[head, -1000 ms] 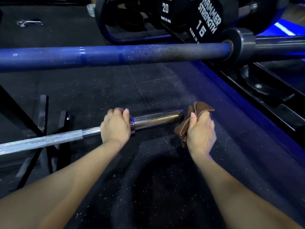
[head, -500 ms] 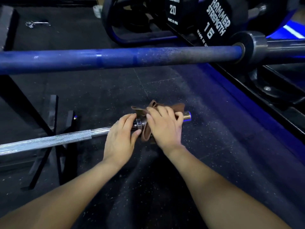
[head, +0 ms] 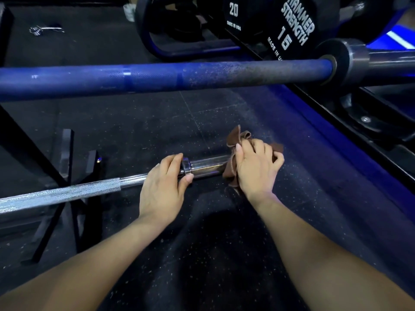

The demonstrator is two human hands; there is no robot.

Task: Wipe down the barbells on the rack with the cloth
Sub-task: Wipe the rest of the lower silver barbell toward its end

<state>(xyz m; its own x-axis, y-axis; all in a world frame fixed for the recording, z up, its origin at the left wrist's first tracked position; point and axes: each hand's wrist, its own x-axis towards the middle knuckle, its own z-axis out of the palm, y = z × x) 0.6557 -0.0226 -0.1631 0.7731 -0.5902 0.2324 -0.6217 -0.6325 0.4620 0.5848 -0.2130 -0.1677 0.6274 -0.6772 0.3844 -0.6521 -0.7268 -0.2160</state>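
Observation:
A chrome barbell [head: 67,194] runs from the left edge to the middle, low over the floor. My left hand [head: 164,187] grips it at the collar, where the shaft meets the shiny sleeve [head: 206,164]. My right hand [head: 258,169] holds a brown cloth [head: 235,140] wrapped round the outer end of that sleeve, hiding the tip. A second, blue barbell [head: 157,77] crosses the whole view higher up, dusty with white specks, ending in a grey sleeve [head: 359,55] at the right.
Black weight plates marked 20 [head: 233,12] and 15 [head: 292,25] stand behind the blue bar. A black rack frame [head: 65,158] stands at the left, another black frame [head: 370,122] at the right. A metal clip [head: 38,30] lies on the speckled rubber floor far left.
My right hand slid the cloth from the collar, beside my left hand, outward along the sleeve to its end. My left hand stayed on the collar.

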